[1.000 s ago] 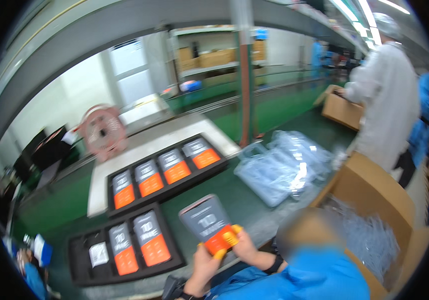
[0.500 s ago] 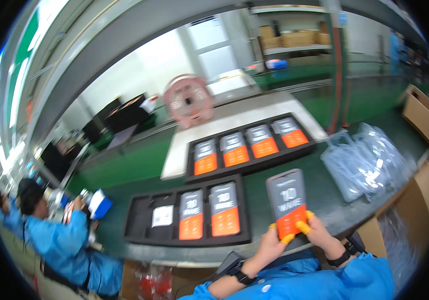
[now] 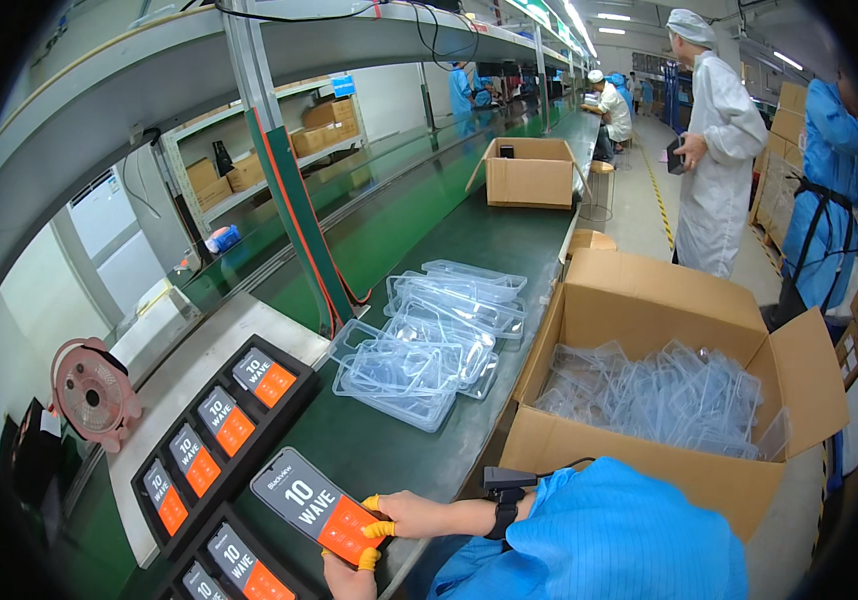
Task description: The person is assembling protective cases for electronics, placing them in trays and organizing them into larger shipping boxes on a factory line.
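**Boxed phone held at its orange end**

Hands first: the right hand [image 3: 411, 517], yellow cots on its fingertips, pinches the orange end of a flat grey-and-orange rectangular carton [image 3: 321, 505]; the left hand [image 3: 347, 577], mostly cut off, grips that end from below. The carton sits tilted above the green counter [image 3: 389, 450], beside a black tray [image 3: 211, 440] of like cartons. It looks stiff, light and smooth, best gripped by its long edges. Clear plastic trays [image 3: 429, 345] lie beyond.
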{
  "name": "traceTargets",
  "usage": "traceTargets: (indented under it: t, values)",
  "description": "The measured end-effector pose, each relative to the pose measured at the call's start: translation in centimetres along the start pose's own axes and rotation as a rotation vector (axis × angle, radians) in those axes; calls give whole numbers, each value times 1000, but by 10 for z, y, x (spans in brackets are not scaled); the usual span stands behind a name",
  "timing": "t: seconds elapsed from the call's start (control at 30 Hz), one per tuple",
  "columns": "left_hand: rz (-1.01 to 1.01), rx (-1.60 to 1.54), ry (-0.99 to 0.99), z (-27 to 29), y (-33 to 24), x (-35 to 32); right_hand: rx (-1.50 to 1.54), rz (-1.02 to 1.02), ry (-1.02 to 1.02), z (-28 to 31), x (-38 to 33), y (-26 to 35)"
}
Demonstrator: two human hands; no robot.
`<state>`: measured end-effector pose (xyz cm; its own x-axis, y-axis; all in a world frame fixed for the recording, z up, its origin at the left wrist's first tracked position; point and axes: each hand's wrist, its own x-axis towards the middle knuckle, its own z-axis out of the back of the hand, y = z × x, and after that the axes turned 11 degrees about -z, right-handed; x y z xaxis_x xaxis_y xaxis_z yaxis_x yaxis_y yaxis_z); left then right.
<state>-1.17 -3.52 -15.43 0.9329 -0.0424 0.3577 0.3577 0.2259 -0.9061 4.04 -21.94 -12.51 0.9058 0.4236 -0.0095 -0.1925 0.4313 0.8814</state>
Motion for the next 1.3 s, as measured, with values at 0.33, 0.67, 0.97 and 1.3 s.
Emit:
traceTargets:
  t: [0.33, 0.67, 0.97, 1.3]
  values:
    - [7, 6, -6, 8, 24, -5, -58, 4, 58, 3, 7, 5]
    - [9, -7, -3, 8, 37, -2, 27, -32, 41, 6, 0, 16]
    - [-10, -15, 4, 10, 45, 2, -46, -17, -71, -5, 6, 6]
    - [-3, -2, 8, 21, 54, 5, -46, -10, -130, -7, 4, 10]
